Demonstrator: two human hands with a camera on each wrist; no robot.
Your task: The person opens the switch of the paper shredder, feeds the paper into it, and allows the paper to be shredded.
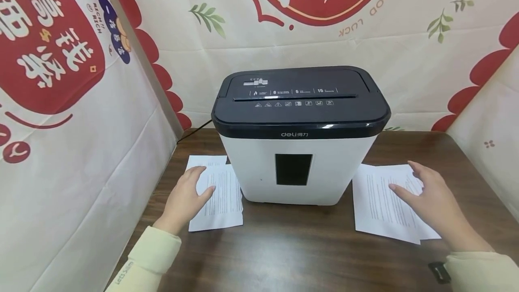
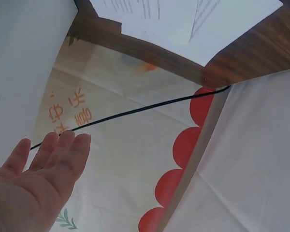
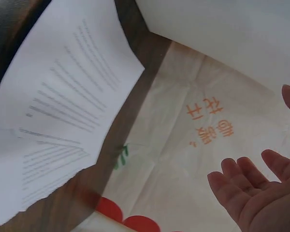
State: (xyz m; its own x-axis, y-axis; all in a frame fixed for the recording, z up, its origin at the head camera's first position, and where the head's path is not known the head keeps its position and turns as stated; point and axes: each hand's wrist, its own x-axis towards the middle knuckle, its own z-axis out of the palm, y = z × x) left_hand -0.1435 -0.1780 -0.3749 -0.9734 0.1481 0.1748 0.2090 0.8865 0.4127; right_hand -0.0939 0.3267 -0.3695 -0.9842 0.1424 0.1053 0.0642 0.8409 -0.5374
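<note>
A paper shredder point(image 1: 251, 170) with a white bin and a black top stands in the middle of the table. Printed sheets of paper point(image 1: 220, 197) lie to its left, and more printed sheets point(image 1: 385, 206) lie to its right. My left hand point(image 1: 184, 199) is over the left sheets, thumb and fingers spread and holding nothing; in the left wrist view its fingers are relaxed. Over the outer side of the right sheets, my right hand point(image 1: 434, 197) is likewise relaxed and holds nothing, its thumb pointing toward the shredder.
A brown wooden table point(image 1: 275, 247) carries everything. Printed cloth point(image 1: 324, 48) hangs behind it and along both sides. A black power cord point(image 2: 150, 106) runs from behind the shredder to the table's left edge. A small dark object point(image 1: 439, 272) shows at the right sleeve.
</note>
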